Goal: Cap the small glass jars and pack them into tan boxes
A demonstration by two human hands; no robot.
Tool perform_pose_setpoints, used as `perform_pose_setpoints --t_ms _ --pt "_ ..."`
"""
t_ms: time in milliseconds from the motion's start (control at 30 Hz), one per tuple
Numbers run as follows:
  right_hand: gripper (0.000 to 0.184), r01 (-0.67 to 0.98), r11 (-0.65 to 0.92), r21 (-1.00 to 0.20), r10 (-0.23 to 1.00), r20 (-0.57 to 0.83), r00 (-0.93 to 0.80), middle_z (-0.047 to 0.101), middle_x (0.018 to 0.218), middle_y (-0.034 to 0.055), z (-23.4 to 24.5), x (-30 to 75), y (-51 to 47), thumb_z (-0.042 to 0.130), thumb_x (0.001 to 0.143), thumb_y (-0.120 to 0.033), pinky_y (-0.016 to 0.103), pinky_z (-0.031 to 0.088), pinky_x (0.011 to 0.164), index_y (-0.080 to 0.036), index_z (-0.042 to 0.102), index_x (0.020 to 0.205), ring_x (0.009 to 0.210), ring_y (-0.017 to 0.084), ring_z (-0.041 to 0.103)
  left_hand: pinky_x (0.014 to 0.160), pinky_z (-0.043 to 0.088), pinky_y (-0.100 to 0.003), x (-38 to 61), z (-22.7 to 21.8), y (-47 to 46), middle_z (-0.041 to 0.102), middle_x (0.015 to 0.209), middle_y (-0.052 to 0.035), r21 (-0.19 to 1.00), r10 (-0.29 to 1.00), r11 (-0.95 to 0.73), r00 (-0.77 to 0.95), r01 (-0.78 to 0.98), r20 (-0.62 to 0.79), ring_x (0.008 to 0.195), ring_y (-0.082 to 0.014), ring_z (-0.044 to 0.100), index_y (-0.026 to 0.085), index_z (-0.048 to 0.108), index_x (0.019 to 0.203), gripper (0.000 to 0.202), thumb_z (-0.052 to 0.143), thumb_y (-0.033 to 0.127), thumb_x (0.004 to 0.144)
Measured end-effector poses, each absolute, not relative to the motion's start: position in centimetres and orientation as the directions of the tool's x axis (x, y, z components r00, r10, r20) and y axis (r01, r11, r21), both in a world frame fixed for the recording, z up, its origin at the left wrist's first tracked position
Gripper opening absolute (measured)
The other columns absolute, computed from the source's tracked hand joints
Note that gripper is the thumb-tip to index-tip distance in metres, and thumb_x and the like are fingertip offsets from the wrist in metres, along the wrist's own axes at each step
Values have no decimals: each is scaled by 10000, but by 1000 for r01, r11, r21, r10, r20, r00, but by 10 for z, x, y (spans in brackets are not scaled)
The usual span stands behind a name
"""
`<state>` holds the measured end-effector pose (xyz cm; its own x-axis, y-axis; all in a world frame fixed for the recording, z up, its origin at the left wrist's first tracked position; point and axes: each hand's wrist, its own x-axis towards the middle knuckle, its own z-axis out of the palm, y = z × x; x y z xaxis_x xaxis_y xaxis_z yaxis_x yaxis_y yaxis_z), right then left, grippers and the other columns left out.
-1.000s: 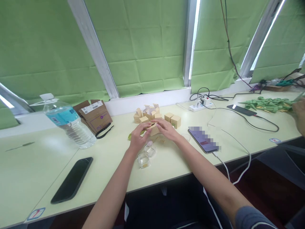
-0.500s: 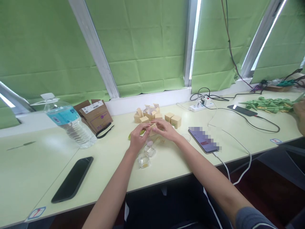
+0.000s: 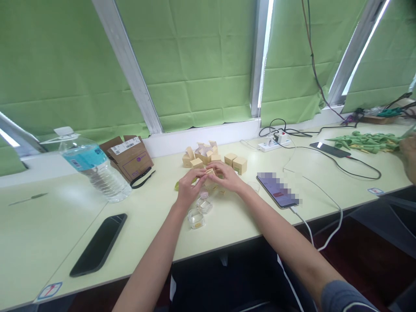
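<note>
A small tan cardboard box (image 3: 210, 172) is held between my two hands near the middle of the table. My left hand (image 3: 190, 185) grips it from the left with bent fingers, and my right hand (image 3: 225, 177) closes on it from the right. Part of the box is hidden by the fingers. Just below the hands stand two small clear plastic containers, one nearer (image 3: 196, 219) and one farther (image 3: 204, 205). A small pinkish piece (image 3: 203, 194) lies beside them. Something yellow-green (image 3: 177, 185) shows left of my left hand.
Several small tan boxes (image 3: 196, 163) sit behind my hands, some with raised flaps; two closed ones (image 3: 239, 165) stand right. A water bottle (image 3: 97, 167), brown carton (image 3: 131, 160) and black phone (image 3: 99, 245) are left. A charging phone (image 3: 277, 190) lies right. Another person's hand (image 3: 408, 151) is far right.
My fingers have shifted slightly on the small box, and its top sits a little differently between them. Everything else on the table stays in place.
</note>
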<state>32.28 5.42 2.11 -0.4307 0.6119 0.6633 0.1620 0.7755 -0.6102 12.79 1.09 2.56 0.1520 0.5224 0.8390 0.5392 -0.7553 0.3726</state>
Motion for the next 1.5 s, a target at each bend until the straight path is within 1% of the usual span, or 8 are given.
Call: perform_pose_setpoints --t_ms 267,467,633,800,1200,1367,1433,1500 --pt "297 148 788 -598 599 689 -408 670 1221 98 18 322 58 589 963 -464 405 536 990 -239 678 1135 1177 231 615 883 608 -415 128 24 13 779 1011 -80 343 497 -780 185 524 848 970 -221 742 210 722 895 155 663 349 931" --pt "269 157 799 -581 592 711 -381 677 1220 100 18 321 57 613 949 -437 413 521 1012 -236 687 1112 1207 238 609 809 605 -346 127 23 14 769 1012 -63 364 537 -747 181 557 824 939 -196 723 221 721 1042 182 662 356 935" --pt "262 146 803 -578 586 723 -366 678 1228 100 17 321 57 621 943 -432 412 517 1018 -238 684 1107 1220 237 610 941 585 -416 127 24 14 772 1072 -64 312 508 -742 193 594 839 1048 -221 710 239 724 1094 196 653 344 944" --pt "245 135 809 -572 579 736 -351 680 1234 103 17 321 57 636 935 -410 408 515 1018 -230 680 1095 1209 236 621 1033 557 -473 125 21 17 730 1244 -76 337 544 -724 198 602 815 1184 -242 677 250 717 1185 275 649 366 945" --pt "207 120 861 -495 502 782 -369 696 1198 100 15 321 61 612 962 -379 397 519 1011 -236 684 1092 1193 232 633 1031 584 -470 126 22 14 769 1143 -39 390 559 -742 182 545 809 1112 -236 725 262 777 1103 214 654 328 940" --pt "240 100 840 -533 528 762 -375 699 1190 104 16 320 60 602 966 -412 385 553 966 -230 692 1094 1193 232 632 1007 588 -447 125 21 15 777 1121 -47 382 552 -745 183 547 814 1082 -232 733 247 780 1082 208 663 332 934" --pt "265 97 810 -578 570 739 -358 698 1200 105 16 320 59 593 967 -433 378 569 943 -228 696 1099 1190 234 634 1013 577 -436 124 22 15 768 1154 -57 390 564 -735 182 555 805 1103 -230 722 237 760 1126 245 663 351 932" --pt "295 88 768 -635 625 711 -322 697 1207 102 16 320 59 583 965 -462 369 582 924 -228 699 1103 1155 229 652 1040 553 -436 124 23 13 739 1227 -70 397 591 -715 194 575 783 1159 -238 695 234 709 1218 345 682 395 914"
